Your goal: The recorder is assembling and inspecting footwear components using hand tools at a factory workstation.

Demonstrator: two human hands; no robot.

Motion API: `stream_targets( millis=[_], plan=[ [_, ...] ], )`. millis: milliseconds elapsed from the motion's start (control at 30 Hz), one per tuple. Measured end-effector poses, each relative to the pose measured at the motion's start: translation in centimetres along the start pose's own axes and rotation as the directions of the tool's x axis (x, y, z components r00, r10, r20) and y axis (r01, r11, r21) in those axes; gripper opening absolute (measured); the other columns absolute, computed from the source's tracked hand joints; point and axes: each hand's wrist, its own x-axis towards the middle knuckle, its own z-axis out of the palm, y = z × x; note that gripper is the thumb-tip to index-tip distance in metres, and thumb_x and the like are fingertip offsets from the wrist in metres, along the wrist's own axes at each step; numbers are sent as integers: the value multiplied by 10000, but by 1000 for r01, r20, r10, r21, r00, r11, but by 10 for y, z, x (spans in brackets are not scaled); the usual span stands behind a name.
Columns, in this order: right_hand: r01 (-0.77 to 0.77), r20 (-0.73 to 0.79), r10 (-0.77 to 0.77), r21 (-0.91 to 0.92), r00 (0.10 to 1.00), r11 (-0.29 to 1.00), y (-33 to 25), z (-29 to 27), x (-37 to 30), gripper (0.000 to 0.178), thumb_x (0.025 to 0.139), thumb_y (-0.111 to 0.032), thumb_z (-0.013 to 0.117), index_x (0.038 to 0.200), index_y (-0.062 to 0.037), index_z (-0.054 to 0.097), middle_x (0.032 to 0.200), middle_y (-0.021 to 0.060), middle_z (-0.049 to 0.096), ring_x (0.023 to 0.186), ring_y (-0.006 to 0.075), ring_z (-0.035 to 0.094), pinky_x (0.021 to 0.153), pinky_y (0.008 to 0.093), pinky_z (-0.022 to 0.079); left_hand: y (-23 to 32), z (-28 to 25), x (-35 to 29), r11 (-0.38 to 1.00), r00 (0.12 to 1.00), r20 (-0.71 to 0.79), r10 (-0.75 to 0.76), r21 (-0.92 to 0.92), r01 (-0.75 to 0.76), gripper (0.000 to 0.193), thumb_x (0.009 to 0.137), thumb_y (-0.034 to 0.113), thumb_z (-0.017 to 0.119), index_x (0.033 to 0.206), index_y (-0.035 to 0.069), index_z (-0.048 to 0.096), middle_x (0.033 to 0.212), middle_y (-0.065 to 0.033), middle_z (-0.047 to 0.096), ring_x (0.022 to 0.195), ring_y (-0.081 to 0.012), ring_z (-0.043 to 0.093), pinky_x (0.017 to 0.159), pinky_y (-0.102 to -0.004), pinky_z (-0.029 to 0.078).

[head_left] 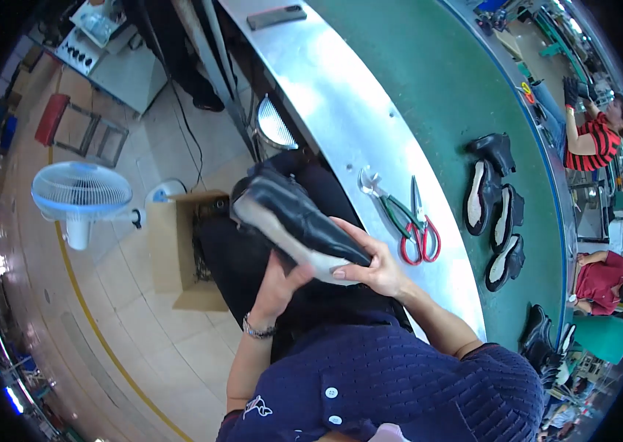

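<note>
A black leather shoe upper (304, 217) with a pale, unsoled underside lies tilted over my lap, its toe toward the right. My left hand (279, 283) grips it from below near the middle, thumb along the pale side. Around the toe end closes my right hand (378, 264), fingers on the black leather and thumb on the pale underside. The heel end looks smeared by motion. To the right, on the metal bench edge, rest red-handled scissors (420, 234) and green-handled pincers (392, 208).
Several black shoe uppers (506, 214) lie on the green conveyor belt (429, 81). A phone (277, 17) is on the metal ledge (341, 88). At left stand a fan (81, 193), an open cardboard box (171, 250) and a red-topped stool (53, 119). Other people work across the belt.
</note>
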Motion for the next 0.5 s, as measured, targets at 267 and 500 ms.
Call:
stream_targets(
  millis=[267,500],
  plan=[
    [241,-729,-321,-216,605,946,-22,-80,48,579,814,-78,736,1352,-17,532,1264,133,600,1095,171,592,959,291,458,21,-35,-4,843,951,-251,180,538,-17,777,881,123,699,1498,-6,245,1467,-230,385,1336,-327,433,1109,-391,332],
    [178,-875,-362,-319,322,931,-13,-241,101,814,819,-306,744,1490,-95,335,1219,180,623,1106,250,589,957,337,443,8,-71,-26,348,870,-303,389,923,166,580,913,189,651,1414,4,426,1381,-203,514,1297,-340,462,1059,-395,368]
  ],
)
